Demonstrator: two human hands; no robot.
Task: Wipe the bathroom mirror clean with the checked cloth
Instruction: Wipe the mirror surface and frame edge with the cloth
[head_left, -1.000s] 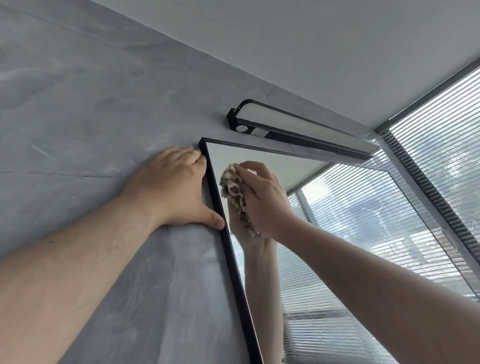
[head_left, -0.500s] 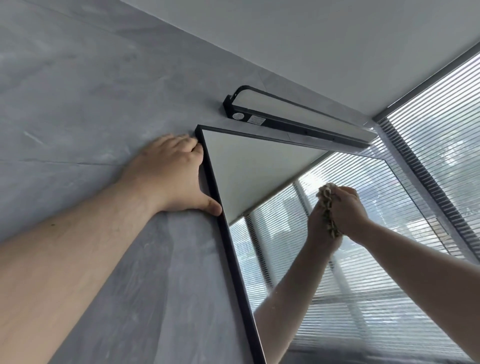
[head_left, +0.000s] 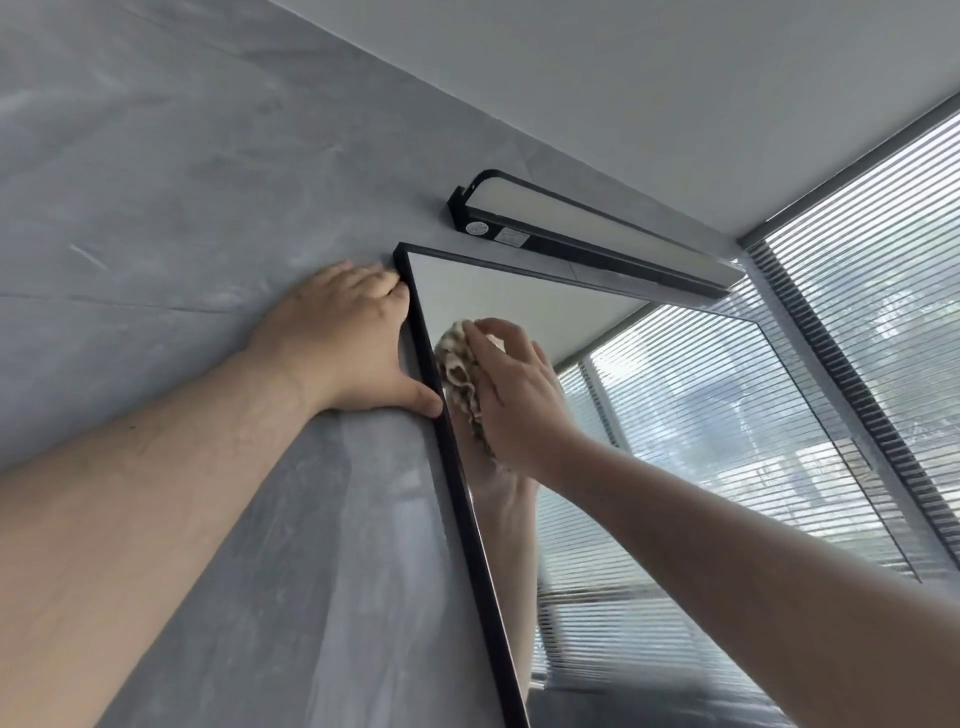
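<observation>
The black-framed mirror (head_left: 675, 415) hangs on the grey wall and reflects window blinds and the ceiling. My right hand (head_left: 519, 400) grips the bunched beige cloth (head_left: 457, 374) and presses it against the glass near the mirror's upper left corner, right beside the frame. The check pattern on the cloth cannot be made out. My left hand (head_left: 343, 343) lies flat on the wall, fingers straight, its thumb and fingertips touching the mirror's left frame edge (head_left: 467, 530). The reflection of my right arm shows in the glass below the cloth.
A black bar lamp (head_left: 582, 239) is mounted on the wall just above the mirror's top edge. A window with horizontal blinds (head_left: 872, 291) fills the right side. The grey wall (head_left: 156, 208) stretches to the left, under a white ceiling.
My right hand swept the cloth from the upper left corner out to the right across the glass, then back to the left edge. My left hand stayed on the wall.
</observation>
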